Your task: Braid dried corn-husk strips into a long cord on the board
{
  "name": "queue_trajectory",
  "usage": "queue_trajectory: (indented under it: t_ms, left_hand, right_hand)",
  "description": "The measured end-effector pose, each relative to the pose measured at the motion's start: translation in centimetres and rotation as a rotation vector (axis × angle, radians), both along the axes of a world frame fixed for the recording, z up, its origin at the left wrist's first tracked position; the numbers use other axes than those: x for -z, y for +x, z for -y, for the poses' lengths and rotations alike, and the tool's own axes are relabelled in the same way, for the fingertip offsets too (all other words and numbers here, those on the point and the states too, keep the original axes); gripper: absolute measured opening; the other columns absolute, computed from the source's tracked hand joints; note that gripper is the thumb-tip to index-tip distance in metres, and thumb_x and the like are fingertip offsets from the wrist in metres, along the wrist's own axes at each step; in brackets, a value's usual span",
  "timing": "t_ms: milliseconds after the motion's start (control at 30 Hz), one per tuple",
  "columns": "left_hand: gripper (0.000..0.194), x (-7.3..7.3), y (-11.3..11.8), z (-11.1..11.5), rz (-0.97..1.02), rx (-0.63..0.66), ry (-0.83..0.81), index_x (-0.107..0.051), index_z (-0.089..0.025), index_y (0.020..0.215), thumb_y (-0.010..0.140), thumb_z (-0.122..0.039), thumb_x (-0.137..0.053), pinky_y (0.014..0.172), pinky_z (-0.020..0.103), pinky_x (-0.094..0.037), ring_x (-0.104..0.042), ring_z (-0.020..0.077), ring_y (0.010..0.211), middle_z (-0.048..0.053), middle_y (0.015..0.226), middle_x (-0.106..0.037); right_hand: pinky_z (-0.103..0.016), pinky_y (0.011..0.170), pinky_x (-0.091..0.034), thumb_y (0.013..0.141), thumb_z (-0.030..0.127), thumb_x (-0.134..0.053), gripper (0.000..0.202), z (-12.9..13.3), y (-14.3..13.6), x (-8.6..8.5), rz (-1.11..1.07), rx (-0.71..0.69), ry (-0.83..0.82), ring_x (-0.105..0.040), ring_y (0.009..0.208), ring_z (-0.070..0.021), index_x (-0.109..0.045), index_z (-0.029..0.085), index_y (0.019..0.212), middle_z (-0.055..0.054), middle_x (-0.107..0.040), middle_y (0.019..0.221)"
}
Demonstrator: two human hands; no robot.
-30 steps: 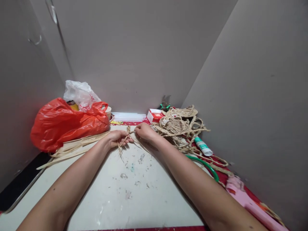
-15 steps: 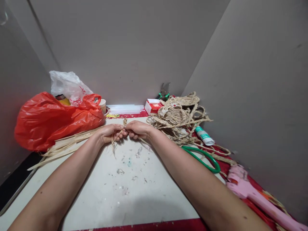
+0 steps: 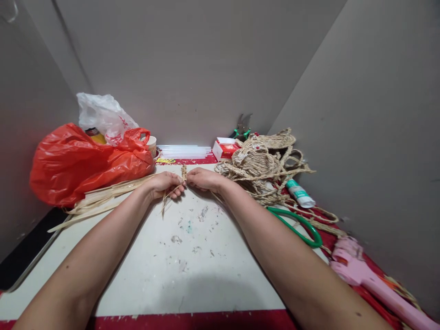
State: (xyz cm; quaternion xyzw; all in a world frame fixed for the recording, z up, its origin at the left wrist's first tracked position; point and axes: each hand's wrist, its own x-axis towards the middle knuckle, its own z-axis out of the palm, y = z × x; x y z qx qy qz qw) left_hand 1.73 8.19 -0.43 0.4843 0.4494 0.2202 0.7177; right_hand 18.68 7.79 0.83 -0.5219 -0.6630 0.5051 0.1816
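Near the far edge of the white board (image 3: 206, 279) my two hands meet. My left hand (image 3: 167, 184) is closed on a small braided piece of straw (image 3: 184, 172), whose knotted end stands up between the hands. Loose straw strands (image 3: 165, 200) hang below the left fingers. My right hand (image 3: 204, 178) pinches at the right side of the same braid, fingertips almost touching the left ones. A thin strand trails out under the right wrist. The exact grip of the right fingertips is partly hidden.
To the left are a red plastic bag (image 3: 89, 165), flat straw strips (image 3: 103, 197) and a black tray-like object (image 3: 30, 247). Clear sticks (image 3: 185, 151) and a red-and-white box (image 3: 225, 149) lie behind. On the right are coiled braided rope (image 3: 261, 160), a green ring (image 3: 314, 233) and a pink glue gun (image 3: 364, 270).
The view has shifted slightly, so everything sits a little further right. My right hand has drawn a bit away from the left, showing more of the braid between them.
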Motion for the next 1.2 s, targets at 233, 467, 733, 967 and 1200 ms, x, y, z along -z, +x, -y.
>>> queue_trajectory:
  t_ms: [233, 467, 733, 967, 1200]
  left_hand:
    - [0.01, 0.1, 0.2, 0.1, -0.025, -0.003, 0.019, -0.063, -0.005, 0.071, 0.077, -0.009, -0.056, 0.038, 0.017, -0.043, -0.055, 0.0077, 0.042, 0.006, 0.057, -0.063]
    - [0.017, -0.2, 0.0, 0.3, -0.122, 0.089, 0.06, -0.063, -0.005, 0.071, 0.08, -0.014, -0.053, 0.047, 0.021, -0.048, -0.062, 0.0125, 0.051, 0.011, 0.064, -0.067]
    - [0.026, -2.2, 0.2, 1.2, -0.429, -0.013, 0.322, -0.047, -0.016, 0.057, 0.082, -0.022, -0.051, 0.039, 0.02, -0.033, -0.043, 0.0084, 0.033, -0.004, 0.039, -0.044]
    - [0.016, -1.1, 3.4, 4.4, -0.916, -0.035, 0.879, -0.059, -0.014, 0.079, 0.08, -0.023, -0.047, 0.068, 0.032, -0.042, -0.062, 0.0271, 0.074, 0.016, 0.073, -0.066]
    - [0.024, 0.1, 4.7, 6.5, -1.013, -0.027, 0.964, -0.057, -0.005, 0.097, 0.078, -0.011, -0.045, 0.074, 0.038, -0.04, -0.063, 0.0328, 0.079, 0.024, 0.076, -0.063]
  right_hand:
    - [-0.021, 0.033, -0.017, 0.086, 0.031, -0.046, 0.027, -0.5, 0.0, 0.9, 0.06, -0.03, 0.024, -0.023, 0.035, -0.0045, -0.05, 0.015, 0.065, 0.006, -0.033, 0.046]
    - [-0.021, 0.035, -0.015, 0.087, 0.027, -0.046, 0.026, -0.3, -0.1, 0.9, 0.104, -0.011, 0.058, -0.021, 0.034, -0.0045, -0.044, 0.017, 0.063, 0.008, -0.028, 0.042]
    - [-0.022, 0.033, -0.011, 0.08, 0.023, -0.055, 0.027, 0.0, -1.0, 0.9, -0.015, 0.146, -0.018, -0.019, 0.03, -0.004, -0.044, 0.017, 0.056, 0.008, -0.027, 0.036]
    - [-0.02, 0.031, -0.013, 0.075, 0.018, -0.055, 0.029, 0.0, -1.1, 1.4, -0.153, 0.199, -0.165, -0.023, 0.029, -0.0032, -0.038, 0.018, 0.051, 0.007, -0.032, 0.035]
    - [-0.015, 0.031, -0.014, 0.076, 0.012, -0.049, 0.026, 0.6, -1.0, 0.8, -0.338, 0.185, -0.297, -0.019, 0.03, -0.002, -0.038, 0.017, 0.054, 0.009, -0.028, 0.034]
